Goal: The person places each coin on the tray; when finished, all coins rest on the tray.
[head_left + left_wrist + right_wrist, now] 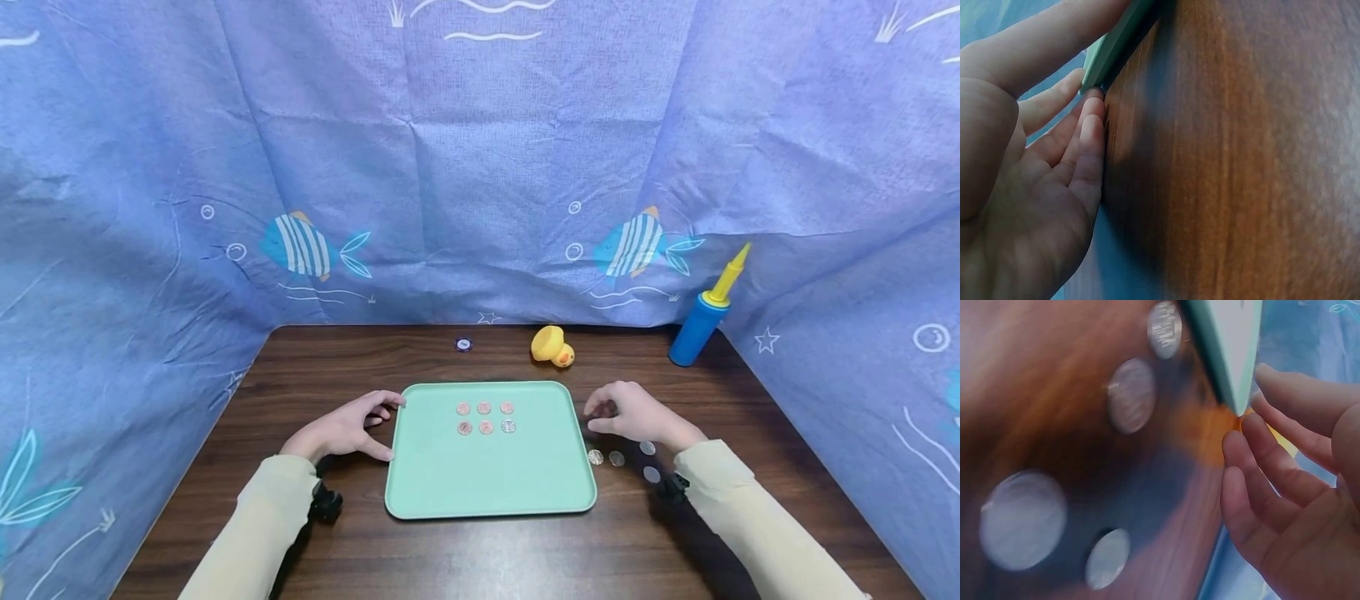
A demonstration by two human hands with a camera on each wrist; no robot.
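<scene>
A mint-green tray point(491, 487) lies on the wooden table. On it are two rows of three coins: the back row is copper-coloured, while the front row has two copper ones and a silver coin point(508, 426) at its right end. My left hand point(347, 427) is at the tray's left edge, fingertips and thumb touching the rim, fingers loosely bent. Just off the right edge, my right hand point(637, 412) hovers with relaxed fingers and nothing between them. Several silver coins point(1024, 520) lie on the table beneath and in front of it.
Behind the tray lie a dark round chip point(463, 344) with a pale centre and a yellow rubber duck point(550, 344) on its side. A blue hand pump point(699, 329) with a yellow nozzle stands at the back right corner. A blue fish-print cloth point(480, 167) hangs around the table.
</scene>
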